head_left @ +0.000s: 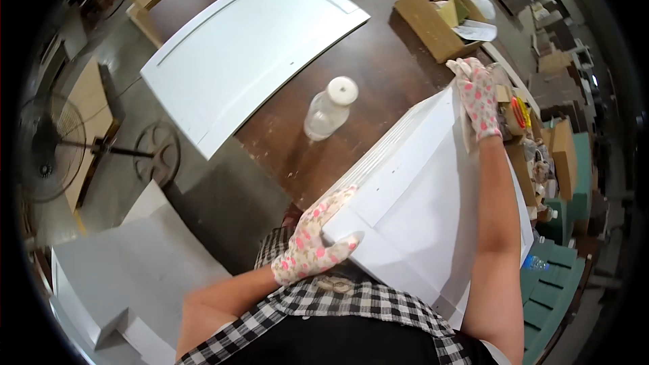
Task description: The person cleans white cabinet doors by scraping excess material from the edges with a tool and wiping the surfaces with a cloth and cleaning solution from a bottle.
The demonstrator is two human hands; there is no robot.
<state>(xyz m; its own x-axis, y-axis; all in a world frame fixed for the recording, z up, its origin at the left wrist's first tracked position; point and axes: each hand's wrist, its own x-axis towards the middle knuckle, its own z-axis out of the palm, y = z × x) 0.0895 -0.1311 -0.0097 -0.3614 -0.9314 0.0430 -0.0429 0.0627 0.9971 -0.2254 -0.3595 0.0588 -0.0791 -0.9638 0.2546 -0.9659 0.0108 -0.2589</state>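
Both of my hands wear pale gloves with pink spots. In front of me a white panel door [412, 196] with a recessed centre tops what looks like a stack, its layered edges showing on the left side. My left hand [314, 240] grips the near left corner, thumb on top and fingers along the side. At the far corner my right hand [478, 91] bends its fingers over the edge. A pale strip, perhaps cloth, hangs beside its palm. Another white panel door [253, 51] lies flat on the brown table [365, 54], overhanging its left edge.
A clear bottle with a white cap [328, 108] stands between the panels. An open cardboard box [433, 20] sits at the far right. Boxes with tools and a green crate [554, 290] line the right. A fan [51, 145] and grey-white panels [135, 263] are at left.
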